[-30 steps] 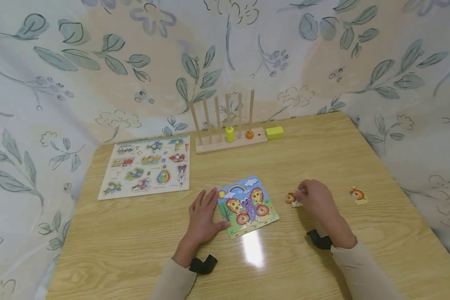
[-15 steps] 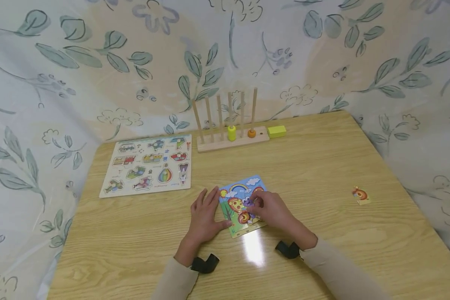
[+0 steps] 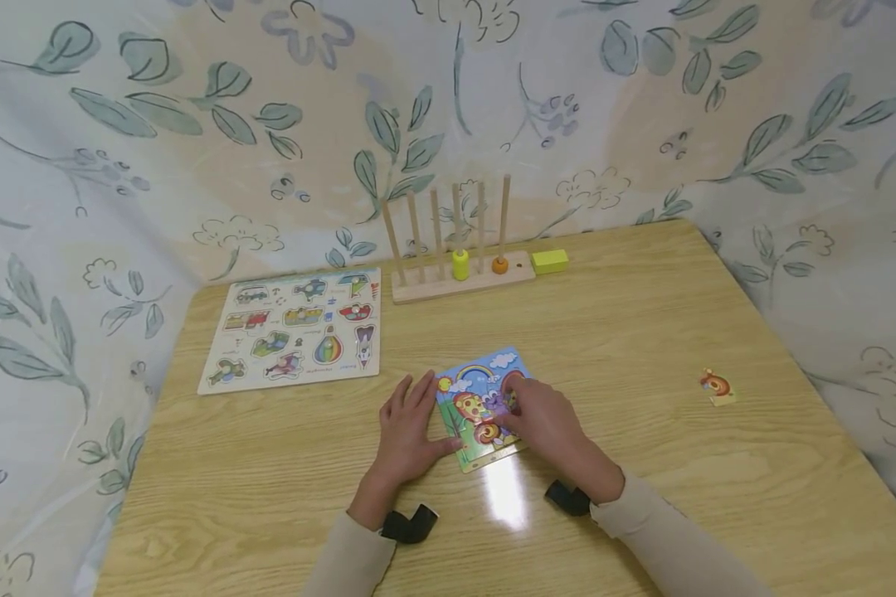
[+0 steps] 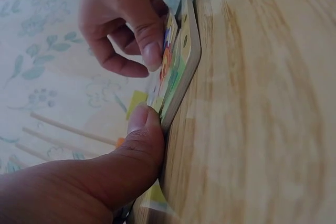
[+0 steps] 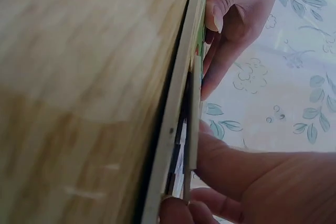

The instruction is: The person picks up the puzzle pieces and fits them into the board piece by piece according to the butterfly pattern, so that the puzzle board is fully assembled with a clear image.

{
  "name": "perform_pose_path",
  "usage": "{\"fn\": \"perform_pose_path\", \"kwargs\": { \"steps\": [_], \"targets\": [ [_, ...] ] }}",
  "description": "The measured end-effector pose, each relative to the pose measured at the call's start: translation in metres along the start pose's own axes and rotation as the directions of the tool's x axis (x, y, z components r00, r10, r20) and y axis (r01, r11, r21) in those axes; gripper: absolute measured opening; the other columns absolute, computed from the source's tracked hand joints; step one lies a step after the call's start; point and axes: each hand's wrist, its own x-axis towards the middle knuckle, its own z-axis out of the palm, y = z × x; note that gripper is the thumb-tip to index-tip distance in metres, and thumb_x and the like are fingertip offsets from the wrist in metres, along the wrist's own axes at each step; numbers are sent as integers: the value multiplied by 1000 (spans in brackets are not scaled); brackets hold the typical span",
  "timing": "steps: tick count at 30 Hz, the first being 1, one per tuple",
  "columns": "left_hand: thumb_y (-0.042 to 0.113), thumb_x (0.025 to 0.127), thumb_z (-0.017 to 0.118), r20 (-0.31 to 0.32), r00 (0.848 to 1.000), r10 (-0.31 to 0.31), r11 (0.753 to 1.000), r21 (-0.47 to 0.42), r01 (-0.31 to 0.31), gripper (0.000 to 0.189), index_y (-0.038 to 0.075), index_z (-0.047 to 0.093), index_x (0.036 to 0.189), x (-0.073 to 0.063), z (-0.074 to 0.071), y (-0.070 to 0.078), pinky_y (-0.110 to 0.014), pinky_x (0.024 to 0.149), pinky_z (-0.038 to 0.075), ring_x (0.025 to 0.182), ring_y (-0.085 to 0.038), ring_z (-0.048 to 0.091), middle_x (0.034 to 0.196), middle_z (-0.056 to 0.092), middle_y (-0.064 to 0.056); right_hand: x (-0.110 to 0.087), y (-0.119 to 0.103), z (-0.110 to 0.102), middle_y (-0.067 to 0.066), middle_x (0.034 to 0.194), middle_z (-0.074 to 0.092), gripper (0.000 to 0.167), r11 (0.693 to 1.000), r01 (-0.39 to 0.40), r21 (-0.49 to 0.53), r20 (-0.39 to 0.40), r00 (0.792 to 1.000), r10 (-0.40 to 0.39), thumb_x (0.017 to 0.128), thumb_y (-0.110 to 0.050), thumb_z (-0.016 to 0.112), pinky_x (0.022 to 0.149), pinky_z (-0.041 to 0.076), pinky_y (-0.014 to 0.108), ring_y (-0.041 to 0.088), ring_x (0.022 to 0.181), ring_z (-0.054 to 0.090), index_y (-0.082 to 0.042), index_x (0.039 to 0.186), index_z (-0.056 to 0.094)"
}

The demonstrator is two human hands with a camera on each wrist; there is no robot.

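A square butterfly jigsaw puzzle (image 3: 472,373) lies on the wooden table in front of me. My left hand (image 3: 411,431) rests at its left edge, fingers stretched out and thumb pressing on the near-left corner. Over the right half of the puzzle, my right hand (image 3: 556,423) pinches a puzzle piece (image 5: 193,119) between thumb and fingers. In the right wrist view that piece stands slightly raised and tilted above the board, with a gap beneath. From the head, my right hand hides most of it. Another puzzle piece (image 3: 717,387), orange swirled, lies alone far to the right.
A transport-picture peg puzzle (image 3: 291,332) lies at the back left. Behind the butterfly stands a wooden peg rack (image 3: 418,290) with yellow and orange beads. A yellow block (image 3: 549,262) sits beside it, near the floral wall covering (image 3: 567,108).
My right hand has carried a puzzle piece leftward from the table on the right to the butterfly puzzle. My left hand has stayed at the puzzle's left edge.
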Motion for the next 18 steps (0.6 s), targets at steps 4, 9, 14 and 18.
{"fn": "perform_pose_path", "kwargs": {
  "steps": [4,9,14,18],
  "targets": [
    [52,72,77,0,1000,2,1000,4,-2,100,9,32,150,0,0,1,-63,109,18,146,-35,13,159,27,-3,-2,2,1,-1,72,55,38,996,27,-83,-42,999,-31,73,-31,82,48,37,27,12,58,51,-14,95,56],
    [52,72,78,-13,1000,8,1000,11,-8,99,9,34,149,-1,1,1,-62,108,19,146,-36,15,158,28,-4,-3,5,2,-1,72,54,39,994,52,-100,-48,997,-57,73,-36,81,47,37,27,12,58,53,-14,92,55],
    [50,71,78,-17,1000,4,1000,0,-4,98,9,35,149,0,1,2,-62,108,18,146,-36,15,158,29,-4,-5,26,-20,0,70,59,31,1000,-10,29,-29,1000,11,85,-34,72,52,40,27,12,60,52,-8,96,61],
    [50,72,78,-11,1000,-2,1000,-7,2,98,9,35,149,0,1,2,-62,109,18,146,-36,14,158,29,-4,-13,79,-69,19,84,66,42,992,-128,-18,-151,981,124,92,-34,63,59,48,41,30,70,61,4,111,60]
  ]
}}
